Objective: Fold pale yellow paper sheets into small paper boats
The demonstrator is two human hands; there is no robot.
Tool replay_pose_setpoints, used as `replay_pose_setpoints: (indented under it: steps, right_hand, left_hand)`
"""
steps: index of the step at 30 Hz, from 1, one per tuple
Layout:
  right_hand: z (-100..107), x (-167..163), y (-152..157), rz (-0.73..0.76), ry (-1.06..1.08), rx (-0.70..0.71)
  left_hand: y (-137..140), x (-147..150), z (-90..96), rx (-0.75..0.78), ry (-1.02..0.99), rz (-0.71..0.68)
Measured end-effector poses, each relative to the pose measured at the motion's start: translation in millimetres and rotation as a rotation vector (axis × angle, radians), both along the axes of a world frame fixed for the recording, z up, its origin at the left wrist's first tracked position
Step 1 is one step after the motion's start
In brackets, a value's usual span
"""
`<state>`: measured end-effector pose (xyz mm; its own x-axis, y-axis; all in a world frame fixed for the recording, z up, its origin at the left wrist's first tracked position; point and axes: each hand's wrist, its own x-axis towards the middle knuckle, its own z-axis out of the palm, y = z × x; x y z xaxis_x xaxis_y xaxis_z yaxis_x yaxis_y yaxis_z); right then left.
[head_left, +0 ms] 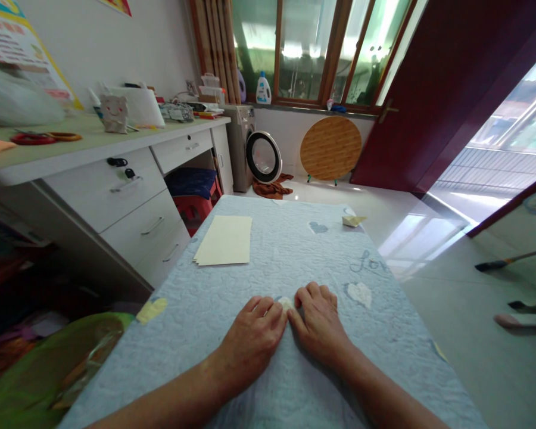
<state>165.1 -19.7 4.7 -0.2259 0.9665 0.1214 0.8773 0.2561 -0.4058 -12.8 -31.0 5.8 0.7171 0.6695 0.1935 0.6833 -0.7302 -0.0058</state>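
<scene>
My left hand and my right hand rest close together near the middle of the cloth-covered table, fingers curled. Between their fingertips shows a small bit of pale yellow folded paper, pressed against the cloth. Most of that paper is hidden under my fingers. Beyond my left hand lies a stack of pale yellow paper sheets, slightly fanned at the left. At the far right corner stands a small folded paper piece, pointed and boat-like.
The table wears a quilted light-blue cloth with hearts. A white desk with drawers runs along the left, scissors on it. A green basket sits at lower left. Behind are a washing machine and a round wooden tabletop.
</scene>
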Motion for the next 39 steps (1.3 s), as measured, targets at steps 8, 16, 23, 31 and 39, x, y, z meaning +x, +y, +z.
replay_pose_setpoints:
  steps: [8, 16, 23, 31, 39]
  right_hand:
    - [2, -1, 1, -0.008, -0.009, -0.023]
    - [2, 5, 2, -0.012, 0.033, -0.077]
    - [2, 8, 3, -0.010, 0.062, -0.098]
    - [-2, 8, 2, -0.003, 0.048, -0.079]
    - [2, 0, -1, -0.033, -0.077, -0.013]
  left_hand:
    - [-2, 1, 0.1, 0.036, 0.018, 0.016]
    - [-8, 1, -4.1, 0.130, 0.015, 0.038]
    - [-12, 2, -1.4, 0.145, 0.019, 0.070]
    - [-7, 2, -0.4, 0.134, 0.010, 0.028]
    - [-5, 0, -1.4, 0.172, 0.015, -0.025]
